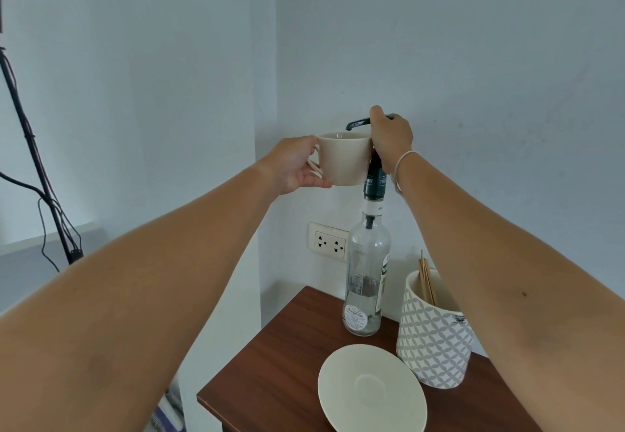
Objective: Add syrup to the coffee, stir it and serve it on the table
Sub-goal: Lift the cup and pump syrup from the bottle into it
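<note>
My left hand (294, 168) holds a beige coffee cup (343, 159) by its handle, raised in the air. The cup's rim sits just under the black spout of the pump (356, 124) on a tall clear syrup bottle (367, 279). My right hand (390, 137) is closed over the pump head, with the thumb on top. The bottle stands upright on the dark wooden table (280, 374), near its back edge. The cup's inside is hidden from here. A cream saucer (372, 394) lies on the table in front of the bottle with nothing on it.
A patterned white-and-grey pot (434, 340) holding wooden stir sticks (426, 279) stands right of the bottle. A double wall socket (328, 241) is behind the bottle. A black stand with cables (37, 161) rises at the left. The table's left edge drops off near the wall.
</note>
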Motion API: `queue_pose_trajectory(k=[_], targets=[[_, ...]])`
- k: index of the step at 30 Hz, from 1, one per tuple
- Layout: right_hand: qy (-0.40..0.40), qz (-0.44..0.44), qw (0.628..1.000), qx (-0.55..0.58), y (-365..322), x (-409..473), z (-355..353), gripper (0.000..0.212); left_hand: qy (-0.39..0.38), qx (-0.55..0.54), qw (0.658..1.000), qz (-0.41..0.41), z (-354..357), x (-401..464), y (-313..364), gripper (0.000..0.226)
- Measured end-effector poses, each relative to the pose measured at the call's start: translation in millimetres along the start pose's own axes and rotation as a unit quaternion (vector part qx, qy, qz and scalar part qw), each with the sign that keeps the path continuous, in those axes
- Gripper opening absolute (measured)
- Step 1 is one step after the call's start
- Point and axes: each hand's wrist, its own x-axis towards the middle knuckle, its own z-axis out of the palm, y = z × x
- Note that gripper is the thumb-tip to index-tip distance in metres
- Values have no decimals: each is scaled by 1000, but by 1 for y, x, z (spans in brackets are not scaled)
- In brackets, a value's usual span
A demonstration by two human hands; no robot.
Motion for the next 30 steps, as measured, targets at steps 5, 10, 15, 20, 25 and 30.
queue_pose_trajectory(k=[5, 10, 15, 20, 25, 30], targets=[[1, -4, 1000, 0, 0, -1, 0, 34, 1, 0, 1000, 0, 0, -1, 1, 54], [-1, -5, 1000, -1, -1, -3, -1, 34, -2, -2, 1000, 0, 1, -2, 0, 53], [-3, -3, 1000, -6, -1, -5, -1, 34, 0, -3, 1000, 1, 1, -2, -1, 54], [-5, 1, 1000, -4, 1, -7, -2, 32, 0, 5, 1000, -4, 0, -2, -2, 55], [-4, -1, 1000, -12, 1, -7, -2, 33, 2, 3, 1000, -3, 1, -2, -3, 54], [-5, 0, 1000, -15, 2, -9, -3, 32, 1, -2, 1000, -5, 0, -1, -5, 54]])
